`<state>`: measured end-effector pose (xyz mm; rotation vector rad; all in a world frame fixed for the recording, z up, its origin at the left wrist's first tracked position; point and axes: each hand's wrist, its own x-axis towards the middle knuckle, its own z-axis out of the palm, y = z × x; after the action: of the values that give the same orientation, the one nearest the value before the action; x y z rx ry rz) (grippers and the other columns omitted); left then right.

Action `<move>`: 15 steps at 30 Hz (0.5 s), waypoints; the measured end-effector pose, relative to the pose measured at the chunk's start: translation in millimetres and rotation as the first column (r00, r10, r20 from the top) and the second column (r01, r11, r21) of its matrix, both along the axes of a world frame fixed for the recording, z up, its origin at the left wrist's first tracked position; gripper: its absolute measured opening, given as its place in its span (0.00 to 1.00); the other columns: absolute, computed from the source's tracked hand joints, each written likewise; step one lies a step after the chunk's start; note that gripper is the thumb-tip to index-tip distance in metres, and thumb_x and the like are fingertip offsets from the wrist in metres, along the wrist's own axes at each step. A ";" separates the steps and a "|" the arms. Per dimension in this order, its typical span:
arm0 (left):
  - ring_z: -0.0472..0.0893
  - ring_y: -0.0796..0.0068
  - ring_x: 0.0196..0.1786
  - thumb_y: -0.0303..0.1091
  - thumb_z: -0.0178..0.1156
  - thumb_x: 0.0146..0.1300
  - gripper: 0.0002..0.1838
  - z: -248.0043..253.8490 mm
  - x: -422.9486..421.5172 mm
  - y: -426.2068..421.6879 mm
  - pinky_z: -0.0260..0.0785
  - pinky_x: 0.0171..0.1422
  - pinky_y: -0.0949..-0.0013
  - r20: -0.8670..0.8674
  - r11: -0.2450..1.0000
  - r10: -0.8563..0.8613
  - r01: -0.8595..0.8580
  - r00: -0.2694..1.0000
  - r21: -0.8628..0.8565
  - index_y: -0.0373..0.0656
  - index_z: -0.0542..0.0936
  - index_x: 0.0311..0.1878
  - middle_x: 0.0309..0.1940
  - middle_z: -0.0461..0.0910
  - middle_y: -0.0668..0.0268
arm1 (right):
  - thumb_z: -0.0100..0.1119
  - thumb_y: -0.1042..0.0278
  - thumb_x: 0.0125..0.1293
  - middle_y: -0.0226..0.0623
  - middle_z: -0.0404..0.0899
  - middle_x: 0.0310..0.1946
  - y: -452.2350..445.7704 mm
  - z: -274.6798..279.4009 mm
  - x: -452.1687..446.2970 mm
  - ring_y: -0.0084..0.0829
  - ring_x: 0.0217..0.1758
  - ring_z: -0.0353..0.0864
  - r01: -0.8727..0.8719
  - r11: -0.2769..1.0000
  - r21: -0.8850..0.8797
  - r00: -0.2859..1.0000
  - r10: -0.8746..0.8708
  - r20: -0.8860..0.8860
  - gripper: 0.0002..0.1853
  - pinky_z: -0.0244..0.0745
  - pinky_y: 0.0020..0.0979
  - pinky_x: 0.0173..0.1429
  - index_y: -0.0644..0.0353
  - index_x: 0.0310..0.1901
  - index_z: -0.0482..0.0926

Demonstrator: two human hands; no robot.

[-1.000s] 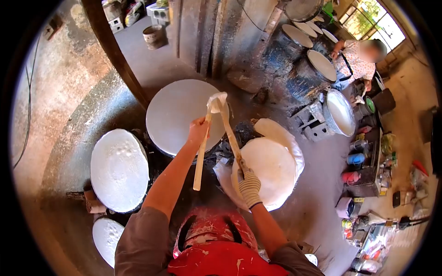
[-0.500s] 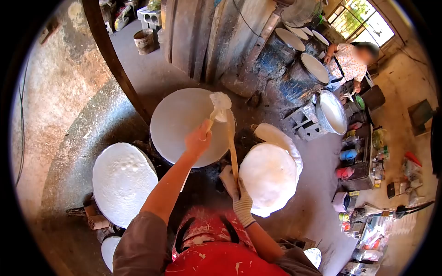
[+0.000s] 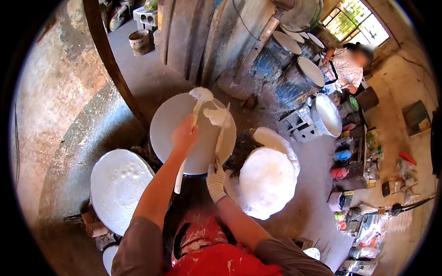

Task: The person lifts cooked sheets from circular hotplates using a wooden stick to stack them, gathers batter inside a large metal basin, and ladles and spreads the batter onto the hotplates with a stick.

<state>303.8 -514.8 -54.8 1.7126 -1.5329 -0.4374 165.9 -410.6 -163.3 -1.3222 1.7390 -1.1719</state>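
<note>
My bare left hand point(image 3: 185, 132) is closed round a wooden stick point(image 3: 179, 174) whose far end carries a lump of white paste point(image 3: 201, 94). In my gloved right hand point(image 3: 215, 181) is a wooden paddle point(image 3: 220, 138), with white paste point(image 3: 217, 116) at its far end. Both tools are over a large round grey-white surface point(image 3: 172, 120), their pasty ends apart from each other. To the right of my gloved hand lies a stack of white round sheets point(image 3: 268, 179) with cloth beside it.
A round pan with a bubbly white layer point(image 3: 120, 191) stands at the left. Drums point(image 3: 294, 87) and a basin of white liquid point(image 3: 328, 115) on blocks are at the upper right, near another person point(image 3: 345, 69). A cluttered bench point(image 3: 357, 161) runs along the right.
The two tools' pasty ends have moved apart. My left hand has shifted left, and my gloved right hand has moved left, away from the white stack.
</note>
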 end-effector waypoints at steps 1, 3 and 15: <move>0.76 0.55 0.43 0.38 0.52 0.54 0.17 1.0 3.1 2.9 0.68 0.44 0.56 -0.011 1.000 0.013 -0.013 1.000 0.015 0.53 0.69 0.49 0.40 0.77 0.60 | 0.47 0.66 0.63 0.53 0.67 0.56 -12.7 33.1 16.1 0.44 0.58 0.69 0.010 0.997 0.079 0.999 -0.007 -0.047 0.24 0.63 0.31 0.59 0.64 0.61 0.62; 0.76 0.55 0.44 0.38 0.53 0.53 0.18 -2.6 7.8 11.0 0.68 0.45 0.56 -0.049 0.999 0.034 -0.034 0.998 0.001 0.51 0.70 0.50 0.40 0.77 0.59 | 0.47 0.66 0.63 0.51 0.70 0.54 -54.8 33.5 35.5 0.44 0.55 0.70 -0.017 0.995 0.094 0.995 0.026 -0.095 0.24 0.64 0.31 0.57 0.63 0.61 0.62; 0.77 0.55 0.42 0.38 0.54 0.53 0.20 -0.2 21.8 37.4 0.68 0.46 0.61 -0.267 0.972 0.168 -0.113 0.949 0.208 0.49 0.74 0.51 0.37 0.79 0.56 | 0.46 0.65 0.64 0.48 0.77 0.41 -40.6 7.0 7.7 0.47 0.40 0.75 0.005 0.998 0.068 0.989 0.005 -0.149 0.23 0.69 0.36 0.49 0.54 0.61 0.64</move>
<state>325.7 -477.4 -55.0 1.8018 -1.1855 -0.7403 173.6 -451.2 -156.3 -1.3996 1.8675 -1.0268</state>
